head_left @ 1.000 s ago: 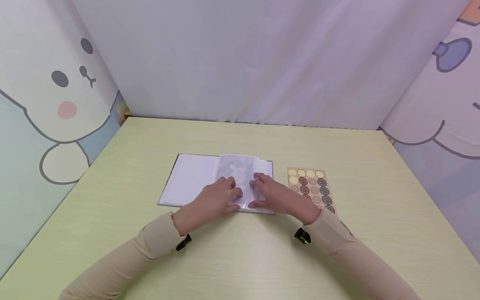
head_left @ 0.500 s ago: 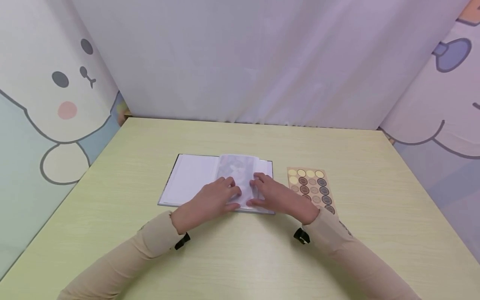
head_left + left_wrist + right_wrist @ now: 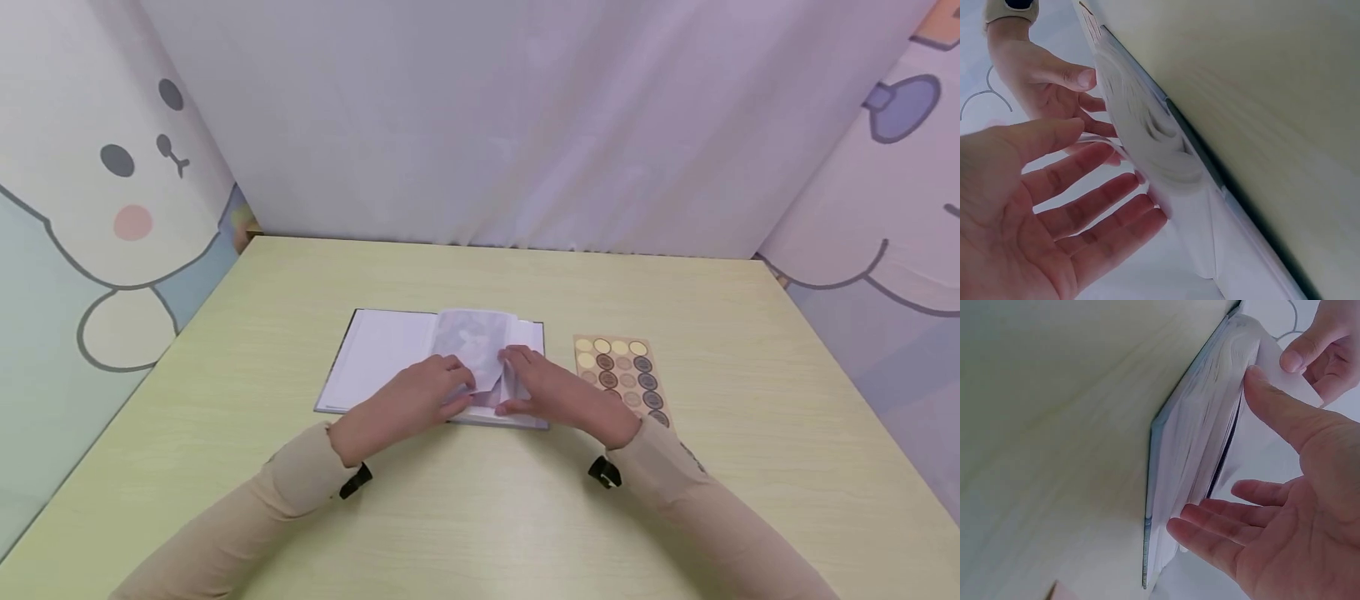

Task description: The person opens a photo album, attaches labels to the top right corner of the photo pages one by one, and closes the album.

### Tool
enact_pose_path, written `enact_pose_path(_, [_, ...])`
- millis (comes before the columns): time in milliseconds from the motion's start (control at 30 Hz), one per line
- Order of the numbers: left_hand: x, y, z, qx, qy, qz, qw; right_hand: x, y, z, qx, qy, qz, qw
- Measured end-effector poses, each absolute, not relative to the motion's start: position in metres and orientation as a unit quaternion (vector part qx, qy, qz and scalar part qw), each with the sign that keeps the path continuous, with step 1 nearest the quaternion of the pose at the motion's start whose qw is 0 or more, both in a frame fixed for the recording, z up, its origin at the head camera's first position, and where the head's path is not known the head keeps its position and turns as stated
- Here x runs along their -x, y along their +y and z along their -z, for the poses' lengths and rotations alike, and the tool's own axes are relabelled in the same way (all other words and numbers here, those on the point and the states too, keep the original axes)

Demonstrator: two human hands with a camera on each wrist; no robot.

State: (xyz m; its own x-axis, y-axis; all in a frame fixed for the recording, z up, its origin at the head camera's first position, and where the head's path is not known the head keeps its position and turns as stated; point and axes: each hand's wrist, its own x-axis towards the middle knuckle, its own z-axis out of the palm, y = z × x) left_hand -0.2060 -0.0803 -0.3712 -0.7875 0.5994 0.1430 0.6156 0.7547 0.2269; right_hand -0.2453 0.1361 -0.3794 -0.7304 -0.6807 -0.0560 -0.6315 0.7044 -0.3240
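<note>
Counter [image 3: 480, 533] w/ an open book [image 3: 378, 342] near its middle. Widest way in for a hand: from the front, btwn L sleeve [image 3: 262, 500] & R sleeve [image 3: 712, 508], up to the book's near edge. There it tightens: L hand [image 3: 408, 404] & R hand [image 3: 570, 396] face each other over the book, w/ a slim gap btwn, & a page [image 3: 472, 333], near corner bent up in L hand's pinch, bars it. R of the book, R hand crosses the narrow strip before the sheet [image 3: 626, 367]; only its far end is passable. L of the book: ample room, L sleeve in front. Behind: broad strip, ending at the curtain [image 3: 487, 125].
</note>
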Motion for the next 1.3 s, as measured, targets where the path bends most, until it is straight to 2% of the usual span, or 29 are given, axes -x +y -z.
enact_pose_path(233, [0.207,-0.083,0.368,0.3,-0.939,0.158,0.051,0.244,0.134,0.377,0.318,0.925,0.177,0.105])
enact_pose_path(567, [0.206,-0.1,0.359,0.271,-0.938,0.177,0.126,0.246,0.137,0.377,0.37,0.917,0.129,0.071])
enact_pose_path(700, [0.203,-0.111,0.355,0.257,-0.934,0.199,0.147,0.246,0.136,0.375,0.363,0.92,0.123,0.08])
enact_pose_path(833, [0.197,-0.122,0.351,0.222,-0.943,0.209,0.13,0.245,0.135,0.375,0.356,0.922,0.124,0.09])
enact_pose_path(1133, [0.181,-0.154,0.346,0.113,-0.964,0.239,0.041,0.243,0.131,0.377,0.352,0.923,0.123,0.1])
enact_pose_path(1300, [0.175,-0.176,0.347,0.07,-0.96,0.267,0.034,0.243,0.13,0.376,0.341,0.926,0.118,0.109])
